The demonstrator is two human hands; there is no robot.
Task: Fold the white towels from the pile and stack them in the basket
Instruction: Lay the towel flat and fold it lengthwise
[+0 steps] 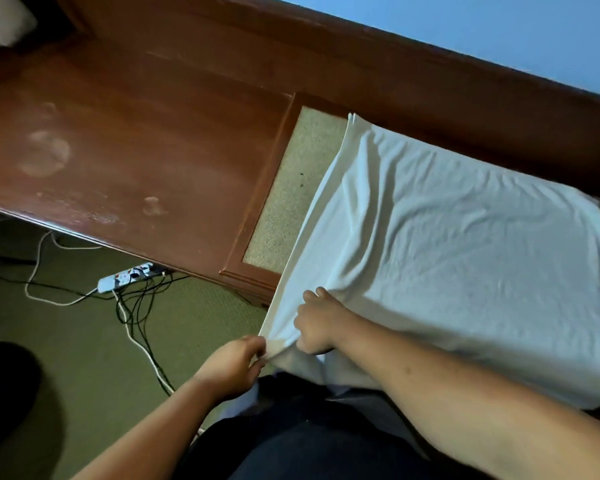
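A white towel (440, 237) lies spread and wrinkled over a raised surface at the right, folded in layers, its left edge hanging off. My left hand (234, 367) pinches the towel's near left corner. My right hand (317, 322) is closed on the same near edge, just right of that corner, knuckles up. No basket or towel pile is in view.
A reddish wooden table top (118, 140) fills the upper left, with a wooden headboard rail (395, 74) along the blue wall. On the green carpet lie a white power strip (125, 277) and several tangled cables (139, 327). My dark trousers (309, 441) fill the bottom.
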